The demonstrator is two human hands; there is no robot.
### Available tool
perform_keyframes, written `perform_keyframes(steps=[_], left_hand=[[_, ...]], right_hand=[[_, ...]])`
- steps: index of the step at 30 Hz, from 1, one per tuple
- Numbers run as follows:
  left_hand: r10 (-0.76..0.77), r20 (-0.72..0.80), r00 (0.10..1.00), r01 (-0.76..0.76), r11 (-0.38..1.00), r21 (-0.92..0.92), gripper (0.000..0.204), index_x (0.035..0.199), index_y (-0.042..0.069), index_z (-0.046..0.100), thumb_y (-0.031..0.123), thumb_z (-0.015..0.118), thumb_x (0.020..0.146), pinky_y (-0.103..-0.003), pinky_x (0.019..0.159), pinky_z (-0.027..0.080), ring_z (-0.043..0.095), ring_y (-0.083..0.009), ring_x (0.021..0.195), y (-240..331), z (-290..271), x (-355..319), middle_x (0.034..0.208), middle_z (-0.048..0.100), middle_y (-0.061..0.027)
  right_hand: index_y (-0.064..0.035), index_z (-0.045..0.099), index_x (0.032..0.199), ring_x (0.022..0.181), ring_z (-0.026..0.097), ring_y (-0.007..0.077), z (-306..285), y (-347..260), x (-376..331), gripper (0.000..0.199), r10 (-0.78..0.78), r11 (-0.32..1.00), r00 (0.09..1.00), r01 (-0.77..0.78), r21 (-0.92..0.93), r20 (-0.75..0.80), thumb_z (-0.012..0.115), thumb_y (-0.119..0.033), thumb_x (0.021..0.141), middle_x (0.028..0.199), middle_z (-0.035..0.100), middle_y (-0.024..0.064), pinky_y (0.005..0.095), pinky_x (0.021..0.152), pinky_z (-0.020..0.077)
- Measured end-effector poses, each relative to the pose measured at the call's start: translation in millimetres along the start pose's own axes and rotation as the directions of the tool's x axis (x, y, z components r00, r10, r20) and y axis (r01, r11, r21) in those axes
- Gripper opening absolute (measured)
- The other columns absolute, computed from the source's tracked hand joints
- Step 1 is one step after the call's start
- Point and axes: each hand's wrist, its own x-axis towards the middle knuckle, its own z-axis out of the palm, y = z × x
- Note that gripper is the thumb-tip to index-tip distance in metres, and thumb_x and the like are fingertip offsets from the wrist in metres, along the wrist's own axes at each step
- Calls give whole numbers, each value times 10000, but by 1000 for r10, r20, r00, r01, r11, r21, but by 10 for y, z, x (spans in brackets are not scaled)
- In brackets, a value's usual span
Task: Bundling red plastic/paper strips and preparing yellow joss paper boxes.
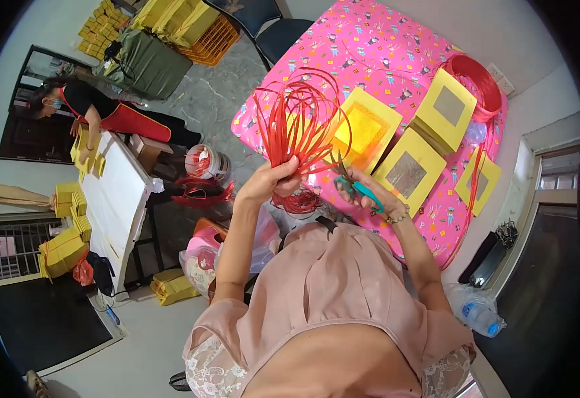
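Centre of frame: left hand (273,180), closed around a bunch of red strips (282,142), looped ends fanning upward. Just right of centre: right hand (378,191), wrapped around teal-handled scissors (365,192); blades near the strips, their gap seemingly too small to judge. Upper right: pink cloth (369,46), bearing yellow blocks (406,176) and a red coil (492,96). Left: co-worker (114,113) leaning over a white table (119,199).
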Motion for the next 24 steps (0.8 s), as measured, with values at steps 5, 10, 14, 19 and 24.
perform_keyframes(steps=[5,10,14,19,24], left_hand=[[-9,10,1000,9,1000,-5,390,853,12,534,366,410,960,-229,398,156,229,-45,417,-16,1,8,508,299,70],[-30,21,999,31,999,-17,409,839,3,525,380,414,951,-235,398,170,237,-53,407,1,10,22,493,302,64],[-39,0,999,39,999,19,425,829,-2,516,393,415,945,-240,397,177,239,-60,397,-16,22,9,479,298,61],[-57,43,997,59,997,-53,423,832,5,518,397,408,948,-241,390,171,230,-58,391,-36,40,35,478,296,64],[-101,196,975,155,945,-286,405,853,27,492,402,379,957,-229,376,161,211,-44,378,-179,-10,119,475,271,70]], right_hand=[[-119,444,1085,792,500,27,-57,16,-10,908,69,996,998,-68,61,-12,827,-578,401,898,493,-49,151,632,363],[-113,452,1110,796,510,32,-53,-16,-15,930,13,1000,1000,-13,-21,9,854,-529,382,908,502,-48,155,634,380],[-95,418,1216,828,499,76,-152,82,12,851,-60,998,990,61,-10,130,830,-455,564,1006,486,-2,212,751,439],[-100,423,1202,841,498,86,-157,127,7,840,123,986,992,-118,120,-29,840,-436,556,1014,489,4,217,760,438],[-96,442,1166,836,491,85,-155,118,29,806,-109,994,991,106,38,77,845,-429,552,984,489,-2,220,748,426]])
